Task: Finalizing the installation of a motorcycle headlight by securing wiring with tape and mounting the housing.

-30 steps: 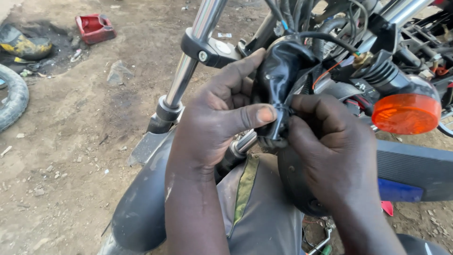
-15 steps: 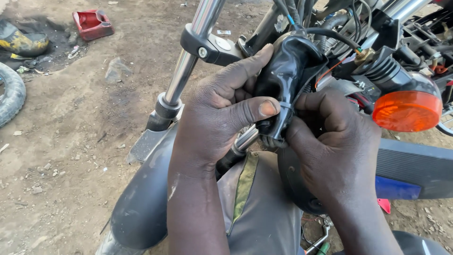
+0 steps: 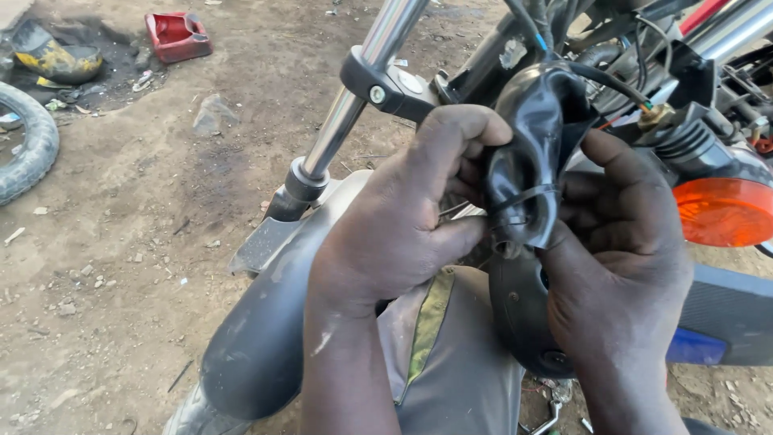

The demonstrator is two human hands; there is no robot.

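Knee: grey trouser leg with yellow-green stripe (image 3: 451, 354) lay nearest, under both wrists.
Left hand (image 3: 403, 234): fingers clamped on the left flank of the black rubber boot (image 3: 527, 161), thumb pressed beside the cable tie (image 3: 515, 197).
Right hand (image 3: 616, 258): fingers clamped on the right flank, equally near.
Boot position: between both hands, long axis running up and away, mouth toward the wiring bundle (image 3: 588, 56).
Behind: chrome fork tube (image 3: 362, 89), orange turn signal (image 3: 725, 211).
Far: red container (image 3: 177, 34), tyre (image 3: 28, 153) on the dirt ground.
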